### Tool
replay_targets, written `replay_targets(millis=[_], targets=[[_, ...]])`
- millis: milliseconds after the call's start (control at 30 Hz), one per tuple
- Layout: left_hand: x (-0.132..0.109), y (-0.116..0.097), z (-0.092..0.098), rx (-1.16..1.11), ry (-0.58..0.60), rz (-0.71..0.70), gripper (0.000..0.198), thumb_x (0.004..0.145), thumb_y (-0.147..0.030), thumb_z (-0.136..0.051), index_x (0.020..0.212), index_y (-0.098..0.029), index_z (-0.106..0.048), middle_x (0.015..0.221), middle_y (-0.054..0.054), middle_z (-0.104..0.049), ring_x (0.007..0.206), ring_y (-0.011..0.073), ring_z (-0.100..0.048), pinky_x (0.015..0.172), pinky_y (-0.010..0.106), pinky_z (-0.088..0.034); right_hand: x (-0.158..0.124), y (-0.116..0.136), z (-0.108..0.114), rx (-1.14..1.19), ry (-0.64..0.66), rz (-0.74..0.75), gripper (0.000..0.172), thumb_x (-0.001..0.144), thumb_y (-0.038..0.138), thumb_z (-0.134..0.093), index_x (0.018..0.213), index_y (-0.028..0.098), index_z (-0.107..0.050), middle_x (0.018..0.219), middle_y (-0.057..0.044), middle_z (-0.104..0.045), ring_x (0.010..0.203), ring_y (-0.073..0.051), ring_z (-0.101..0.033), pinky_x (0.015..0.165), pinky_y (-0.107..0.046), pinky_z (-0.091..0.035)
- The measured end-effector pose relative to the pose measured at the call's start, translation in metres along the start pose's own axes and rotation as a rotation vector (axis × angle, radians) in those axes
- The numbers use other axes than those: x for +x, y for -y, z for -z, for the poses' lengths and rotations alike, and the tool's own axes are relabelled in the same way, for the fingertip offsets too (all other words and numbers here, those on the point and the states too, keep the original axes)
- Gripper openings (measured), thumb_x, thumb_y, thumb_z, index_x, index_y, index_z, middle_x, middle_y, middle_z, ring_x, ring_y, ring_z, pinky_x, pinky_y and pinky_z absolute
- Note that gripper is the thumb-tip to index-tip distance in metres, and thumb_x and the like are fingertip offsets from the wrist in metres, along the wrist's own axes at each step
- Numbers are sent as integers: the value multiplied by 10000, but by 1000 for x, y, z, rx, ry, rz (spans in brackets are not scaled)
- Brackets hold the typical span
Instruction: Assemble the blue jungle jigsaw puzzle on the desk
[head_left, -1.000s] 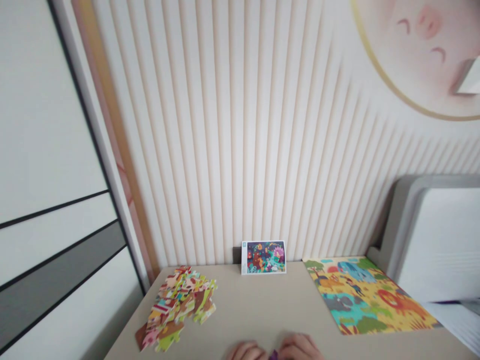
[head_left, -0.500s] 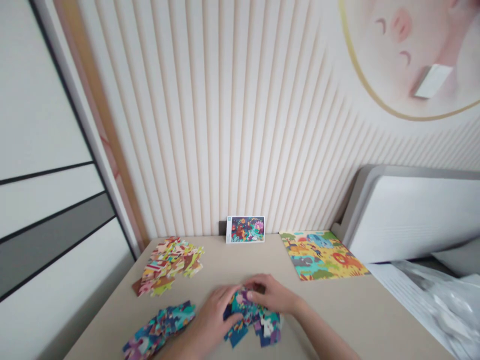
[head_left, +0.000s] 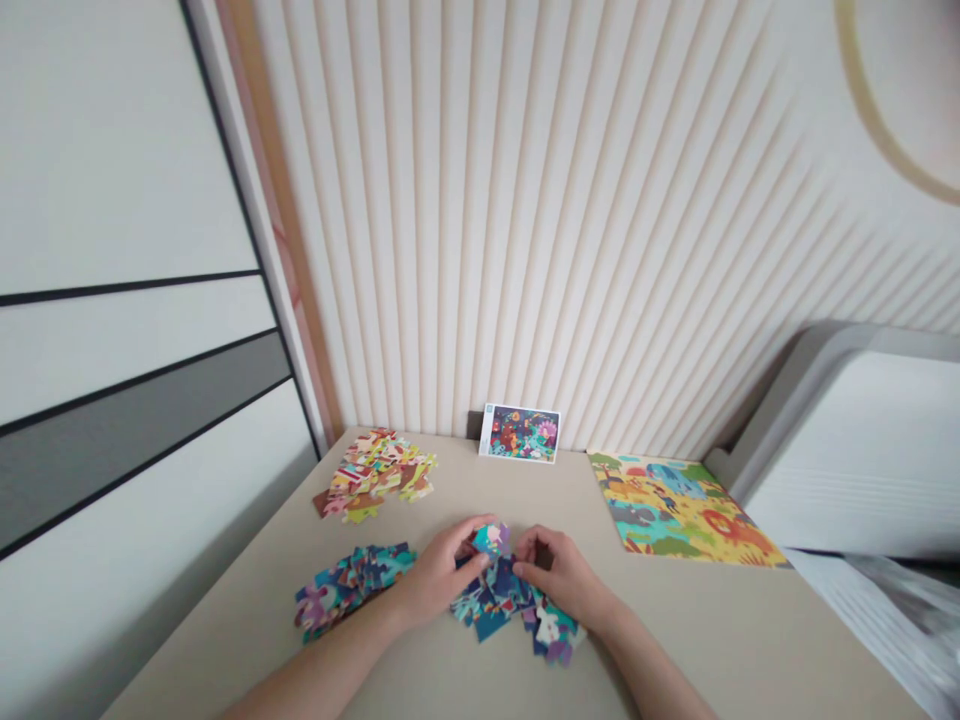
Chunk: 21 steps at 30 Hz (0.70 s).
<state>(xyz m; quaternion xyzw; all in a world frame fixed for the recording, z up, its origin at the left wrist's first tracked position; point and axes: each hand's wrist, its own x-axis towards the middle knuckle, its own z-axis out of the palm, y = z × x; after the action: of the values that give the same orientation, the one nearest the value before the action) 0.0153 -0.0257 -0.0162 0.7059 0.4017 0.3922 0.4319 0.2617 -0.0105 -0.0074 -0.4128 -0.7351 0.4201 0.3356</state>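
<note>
Above tabletop [head_left: 517, 492], left hand [head_left: 436, 574] pinches puzzle piece [head_left: 491, 539] facing camera; right hand's [head_left: 562, 574] grip unclear.

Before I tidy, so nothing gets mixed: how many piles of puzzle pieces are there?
3: pink-green pile, back left; blue pile, front left; middle pile, between left hand and right hand, partly hidden.

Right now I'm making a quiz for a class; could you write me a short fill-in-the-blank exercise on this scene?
The animal picture lies to the ____ of the card.
Its elephant is coloured ____.
The left hand and right hand are at a pile of puzzle ____.
Missing words: right; blue; pieces.
</note>
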Motion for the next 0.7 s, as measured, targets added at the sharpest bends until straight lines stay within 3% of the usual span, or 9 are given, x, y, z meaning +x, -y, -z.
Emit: replay_targets(millis=[133, 267, 367, 500, 600, 700], targets=[[4, 1, 1, -105, -10, 10, 478, 983, -283, -527, 1457, -235, -485, 1410, 77, -602, 1287, 221, -579, 1134, 380, -433, 1, 0, 1, 13, 27, -18, 364, 879, 458, -695, 1131, 195, -690, 788, -9, -660, 705, -163, -581, 664, -279, -459], [4, -1, 0, -99, -43, 14, 475, 1023, -322, -455, 1487, -222, -419, 1347, 97, -618, 1217, 217, -611, 1036, 378, -512, -1, -3, 6, -101, 11, 31, 348, 925, 477, -638, 1130, 213, -735, 855, -35, -643, 755, -172, -581, 692, -291, -456], [5, -3, 0, -125, -72, 12, 507, 1029, -323, -435, 1516, -211, -351, 1204, 90, -665, 1088, 200, -659, 949, 359, -546, -3, -1, 12, -103, 4, 19, 368, 933, 502, -620, 1132, 216, -740, 869, -36, -627, 759, -170, -563, 683, -288, -448], [3, -8, 1, -11, -116, 25, 528, 1014, -304, -457, 1516, -181, -349, 927, 28, -681, 834, 164, -659, 795, 293, -538, -7, 6, 19, -103, 88, -58, 412, 920, 544, -627, 1124, 204, -737, 717, 8, -570, 634, -144, -489, 591, -266, -392], [-2, -17, 1, 88, -52, 20, 553, 1010, -314, -475, 1531, -181, -349, 814, -6, -680, 752, 155, -633, 761, 274, -511, -8, 13, 20, -129, 102, -29, 421, 938, 553, -602, 1135, 207, -738, 769, -12, -609, 668, -154, -522, 608, -271, -411], [-6, -26, -1, 109, 66, -4, 595, 1018, -317, -462, 1572, -200, -277, 899, 9, -730, 841, 169, -663, 841, 298, -513, -7, 20, 15, -170, 72, 92, 434, 912, 556, -646, 1171, 218, -733, 943, -66, -665, 819, -193, -597, 709, -297, -469]])
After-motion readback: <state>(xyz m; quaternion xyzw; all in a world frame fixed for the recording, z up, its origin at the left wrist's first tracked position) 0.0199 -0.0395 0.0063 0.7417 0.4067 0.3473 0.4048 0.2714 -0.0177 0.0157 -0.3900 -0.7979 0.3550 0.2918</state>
